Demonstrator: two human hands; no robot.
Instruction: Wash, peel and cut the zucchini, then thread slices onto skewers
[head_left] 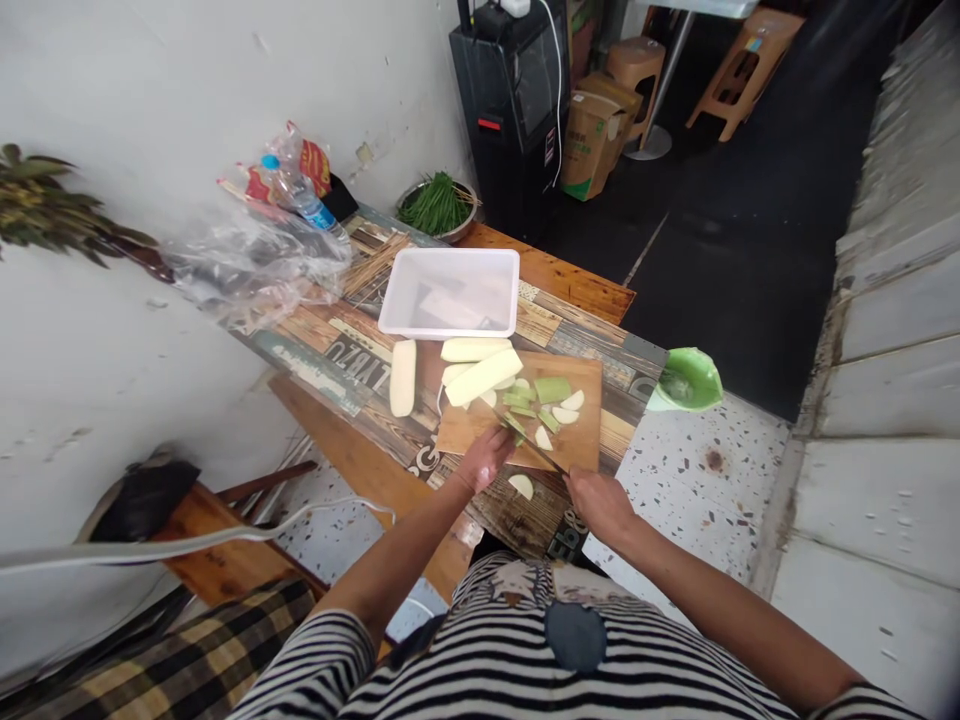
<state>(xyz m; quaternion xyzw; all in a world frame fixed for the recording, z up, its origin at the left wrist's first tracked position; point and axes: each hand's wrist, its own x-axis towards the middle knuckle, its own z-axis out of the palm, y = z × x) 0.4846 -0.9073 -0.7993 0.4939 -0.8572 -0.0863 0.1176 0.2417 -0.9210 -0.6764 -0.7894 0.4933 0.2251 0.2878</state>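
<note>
My right hand is closed around the handle of a knife, whose thin blade points up and left across the cutting board. Beside the blade, my left hand has its fingers bent and pressed together on a piece of zucchini, partly hidden by the fingers. Pale halved zucchini are stacked at the board's upper left. Green-skinned pieces and white half-round slices lie scattered to the right. One slice rests off the board, near me. Another pale half lies left of the board.
A white plastic tub stands behind the board. Skewers, plastic bags and a water bottle are at the table's left. Beyond sits a bowl of green stalks. A green bin stands off the right edge.
</note>
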